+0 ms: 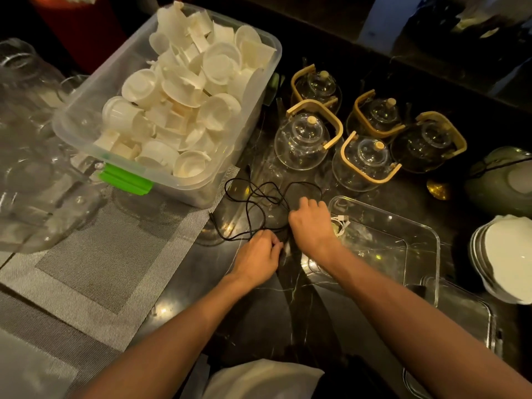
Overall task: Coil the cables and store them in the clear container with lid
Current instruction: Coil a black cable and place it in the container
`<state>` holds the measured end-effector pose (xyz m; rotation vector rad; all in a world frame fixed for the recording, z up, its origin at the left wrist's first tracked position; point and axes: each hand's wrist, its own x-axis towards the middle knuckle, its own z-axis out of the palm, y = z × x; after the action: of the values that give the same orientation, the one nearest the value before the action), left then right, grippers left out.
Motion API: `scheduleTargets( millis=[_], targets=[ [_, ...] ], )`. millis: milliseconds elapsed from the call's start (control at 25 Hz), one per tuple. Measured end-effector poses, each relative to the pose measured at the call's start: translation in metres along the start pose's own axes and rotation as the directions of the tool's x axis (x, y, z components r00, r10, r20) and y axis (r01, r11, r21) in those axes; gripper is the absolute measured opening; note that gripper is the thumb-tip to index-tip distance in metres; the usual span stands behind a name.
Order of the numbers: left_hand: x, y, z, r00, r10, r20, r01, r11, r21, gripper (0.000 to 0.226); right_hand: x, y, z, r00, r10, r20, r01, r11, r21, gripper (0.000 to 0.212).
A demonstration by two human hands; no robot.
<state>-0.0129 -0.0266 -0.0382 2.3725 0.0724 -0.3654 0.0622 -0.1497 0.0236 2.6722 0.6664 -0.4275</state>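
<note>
A thin black cable (253,197) lies in loose tangled loops on the dark marble table. My left hand (257,254) pinches the cable at its near end. Just to the right, my right hand (309,223) has its fingers curled round the strands where they bunch together. A clear container (426,240) stands open right of my hands. A coiled white cable (341,223) lies inside it at its near-left corner. The clear lid (466,312) lies flat at the container's near right.
A big clear tub (247,133) full of white plastic cups stands at the back left, on a grey woven placemat (95,254). Several glass teapots (302,139) with wooden handles stand behind the cable. Stacked white bowls (506,260) sit far right, glassware (28,156) far left.
</note>
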Motion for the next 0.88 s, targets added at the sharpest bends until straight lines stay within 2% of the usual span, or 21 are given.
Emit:
scheduleTargets(
  millis=[120,200,240,280,360,440,520,600,720,880],
  targets=[
    [0.0,-0.001,-0.003,0.998,0.031,0.047,-0.035,0.995,0.092,0.022,-0.003,0.009,-0.012,0.996,0.044,-0.072,-0.025,0.97,0.242,0.019],
    [0.0,0.0,-0.004,0.996,0.055,0.074,-0.063,0.993,0.105,0.024,-0.009,0.017,-0.015,0.977,0.098,-0.187,0.001,0.884,0.467,0.015],
    [0.001,0.001,-0.004,0.995,0.06,0.077,-0.067,0.993,0.093,0.025,-0.013,0.021,-0.018,0.964,0.15,-0.219,0.013,0.796,0.605,0.015],
    [0.001,0.002,-0.004,0.995,0.061,0.083,-0.068,0.994,0.083,0.024,-0.019,0.024,-0.02,0.955,0.21,-0.208,0.019,0.658,0.753,0.017],
    [0.003,0.006,-0.004,0.994,0.065,0.089,-0.073,0.994,0.081,0.023,-0.029,0.029,-0.026,0.95,0.276,-0.147,0.066,0.284,0.956,0.018],
    [0.005,0.011,-0.003,0.995,0.071,0.075,-0.075,0.996,0.056,0.025,-0.039,0.037,-0.035,0.948,0.297,-0.117,0.133,-0.031,0.991,0.02],
    [0.004,0.015,-0.003,0.997,0.048,0.059,-0.046,0.999,-0.02,0.031,-0.048,0.045,-0.044,0.941,0.316,-0.121,0.185,-0.181,0.966,0.02],
    [0.001,0.017,-0.003,1.0,0.021,0.021,-0.018,0.994,-0.111,0.044,-0.058,0.059,-0.054,0.925,0.35,-0.145,0.24,-0.248,0.939,0.018],
    [-0.006,0.013,0.0,0.995,-0.008,-0.096,-0.014,0.975,-0.22,0.075,-0.073,0.083,-0.07,0.902,0.4,-0.162,0.322,-0.374,0.87,0.016],
    [-0.013,0.017,0.003,0.999,0.012,-0.051,-0.022,0.975,-0.219,0.086,-0.094,0.114,-0.089,0.852,0.483,-0.202,0.426,-0.415,0.804,0.022]
  ],
)
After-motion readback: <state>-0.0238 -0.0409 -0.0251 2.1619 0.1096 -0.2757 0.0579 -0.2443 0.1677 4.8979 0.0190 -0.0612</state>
